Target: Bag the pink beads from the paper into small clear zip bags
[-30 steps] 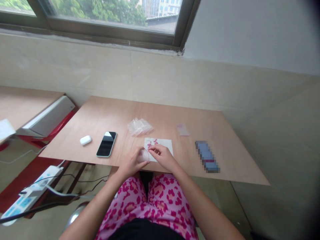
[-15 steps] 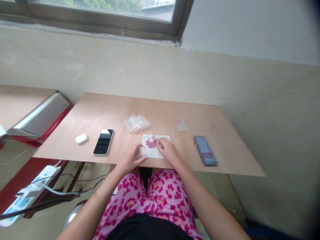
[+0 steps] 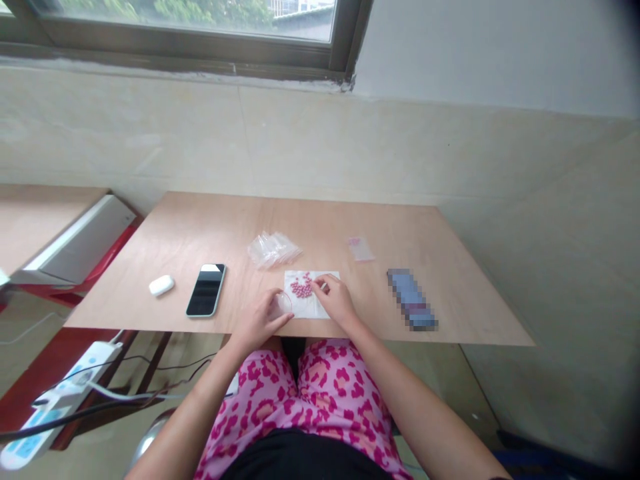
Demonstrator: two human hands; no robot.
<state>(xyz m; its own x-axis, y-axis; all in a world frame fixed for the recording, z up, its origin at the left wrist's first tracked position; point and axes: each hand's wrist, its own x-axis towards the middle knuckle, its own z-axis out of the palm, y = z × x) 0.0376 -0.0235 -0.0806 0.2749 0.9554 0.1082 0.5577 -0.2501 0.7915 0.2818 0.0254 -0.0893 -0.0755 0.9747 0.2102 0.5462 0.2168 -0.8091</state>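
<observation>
Many small pink beads (image 3: 301, 288) lie in a loose cluster on a white sheet (image 3: 311, 312) near the table's front edge. My left hand (image 3: 261, 318) curls around a small clear round container with a thin pinkish rim (image 3: 284, 303), at the sheet's left side. Over the right part of the sheet, my right hand (image 3: 334, 300) has thumb and forefinger brought together at the edge of the beads. Whatever is between those fingertips is too small to make out.
Behind the sheet lies a pile of clear plastic bags (image 3: 273, 250), with a small bag holding something pink (image 3: 361, 249) to its right. A phone (image 3: 207, 291) and a white earbud case (image 3: 161, 286) are at left. A blurred-out dark device (image 3: 413, 300) lies right.
The view has shifted slightly. My right fingertips have moved a little towards the beads, while my left hand keeps its hold on the clear container.
</observation>
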